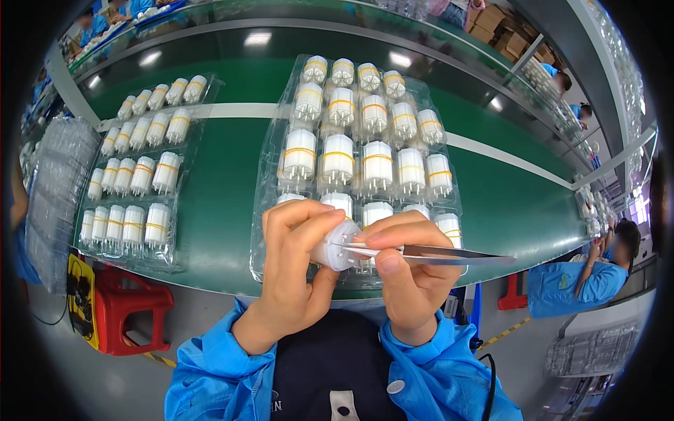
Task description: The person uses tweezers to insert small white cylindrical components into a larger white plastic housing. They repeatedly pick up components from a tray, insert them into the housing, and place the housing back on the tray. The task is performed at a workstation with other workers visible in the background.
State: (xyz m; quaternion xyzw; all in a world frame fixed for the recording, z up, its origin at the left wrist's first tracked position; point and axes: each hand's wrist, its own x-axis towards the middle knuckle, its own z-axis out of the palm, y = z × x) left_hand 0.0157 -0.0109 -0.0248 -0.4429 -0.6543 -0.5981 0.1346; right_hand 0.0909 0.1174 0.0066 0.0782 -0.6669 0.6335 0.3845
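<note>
Close in front of me, my left hand (298,259) is closed around a white cylindrical part (334,248), its round end turned to the right. My right hand (414,263) grips a pair of metal tweezers (456,255), whose pale narrow tips touch or nearly touch that end; I cannot tell whether they pinch a pin. Behind both hands lies a clear plastic tray (270,165) with rows of white cylinders (338,158), most banded in yellow or orange, with thin pins at their lower ends. My hands partly cover its nearest row.
Another clear tray (184,140) of similar cylinders lies left on the green table (232,168). Stacked clear trays (60,196) stand at far left. A red stool (130,309) is below the table edge. A co-worker in blue (583,281) sits at right; a metal rail (210,27) runs behind.
</note>
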